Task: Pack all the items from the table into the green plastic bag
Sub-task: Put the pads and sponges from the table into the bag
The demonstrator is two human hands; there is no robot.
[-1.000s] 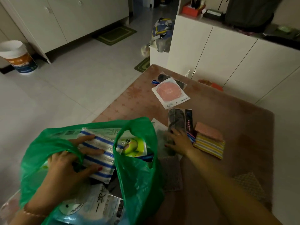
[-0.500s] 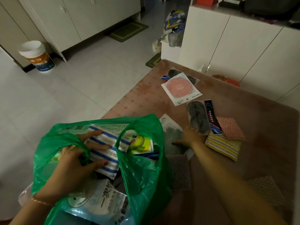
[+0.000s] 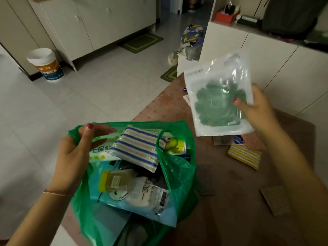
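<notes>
Her left hand (image 3: 74, 153) grips the thin green plastic bag's (image 3: 177, 174) rim; her right hand (image 3: 255, 107) pinches a clear flat packet holding a green scrubber (image 3: 220, 102), up and right of the bag, above the desk (image 3: 239, 201). The crammed mouth could snag it.

bag (image 3: 177, 174) sits at the table's (image 3: 248, 219) near-left edge | left hand (image 3: 76, 153) on its left rim | striped pad (image 3: 136, 150) on top inside | packet (image 3: 218, 96) up in right hand (image 3: 257, 109), right of bag | sponges (image 3: 245, 155) on table under it
</notes>
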